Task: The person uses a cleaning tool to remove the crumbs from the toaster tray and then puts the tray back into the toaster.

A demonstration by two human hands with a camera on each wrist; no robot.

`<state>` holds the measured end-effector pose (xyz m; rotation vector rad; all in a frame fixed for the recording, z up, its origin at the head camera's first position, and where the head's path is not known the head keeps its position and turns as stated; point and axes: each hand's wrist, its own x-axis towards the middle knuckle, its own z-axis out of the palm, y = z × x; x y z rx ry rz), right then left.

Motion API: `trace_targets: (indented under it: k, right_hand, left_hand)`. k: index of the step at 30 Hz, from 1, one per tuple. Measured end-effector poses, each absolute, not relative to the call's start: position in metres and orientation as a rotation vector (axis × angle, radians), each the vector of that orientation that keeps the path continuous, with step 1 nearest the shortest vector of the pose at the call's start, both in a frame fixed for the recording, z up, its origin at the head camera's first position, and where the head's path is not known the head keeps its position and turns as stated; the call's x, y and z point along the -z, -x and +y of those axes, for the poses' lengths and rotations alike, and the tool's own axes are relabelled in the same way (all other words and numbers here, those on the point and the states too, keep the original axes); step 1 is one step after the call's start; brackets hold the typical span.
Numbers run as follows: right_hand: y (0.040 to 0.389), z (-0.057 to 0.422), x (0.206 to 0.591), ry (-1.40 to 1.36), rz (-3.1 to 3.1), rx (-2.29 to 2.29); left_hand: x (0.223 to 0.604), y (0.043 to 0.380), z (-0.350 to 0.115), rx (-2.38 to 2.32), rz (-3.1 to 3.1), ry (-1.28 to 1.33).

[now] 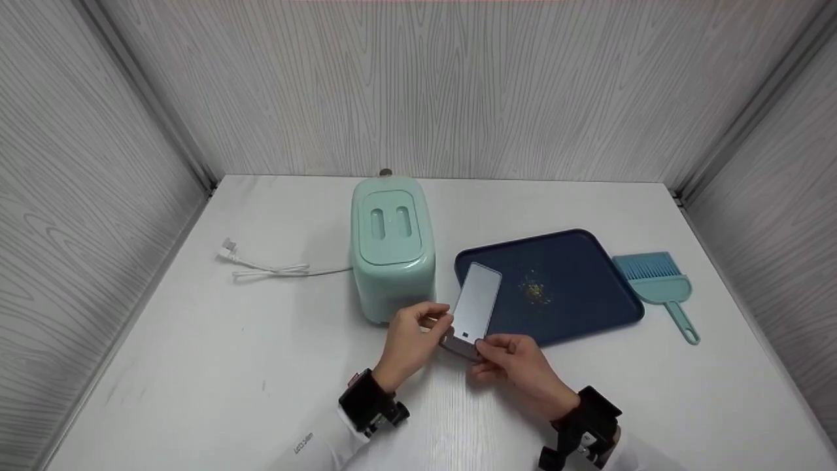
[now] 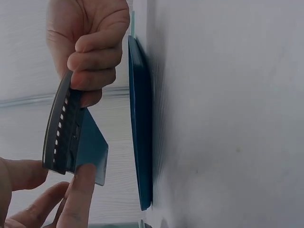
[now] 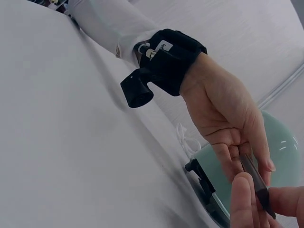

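A metal toaster crumb tray with a dark grey end piece is held above the near left part of a navy tray. My left hand pinches the crumb tray's near left corner. At its near right corner my right hand pinches the end piece between thumb and fingers. A small heap of yellowish crumbs lies on the navy tray. Just beyond my left hand stands a mint-green toaster, with a lid over its top.
A white cord and plug trail left from the toaster. By the navy tray's right side lies a teal brush and dustpan set. Pale wood-grain panels enclose the white table at the back and sides.
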<state>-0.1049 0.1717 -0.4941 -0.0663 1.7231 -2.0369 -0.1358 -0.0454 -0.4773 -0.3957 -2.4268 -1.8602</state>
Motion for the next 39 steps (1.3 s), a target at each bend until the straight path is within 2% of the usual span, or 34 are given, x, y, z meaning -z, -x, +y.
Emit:
trace_targets:
  k: [13,25,31,39]
  right_hand:
    - [0.087,0.167,0.502,0.137,1.679,1.91]
    - [0.072,0.158,0.51,0.208,1.558,1.881]
    - [0.064,0.154,0.513,0.31,1.52,1.856]
    - [0.059,0.147,0.513,0.309,1.479,1.833]
  left_hand:
    - [0.463,0.129,-0.071,1.716,-2.366,0.441]
    - [0.446,0.122,-0.105,1.383,-2.211,0.628]
    - [0.445,0.122,-0.125,1.221,-2.174,0.548]
    - [0.442,0.129,-0.144,1.217,-2.132,0.41]
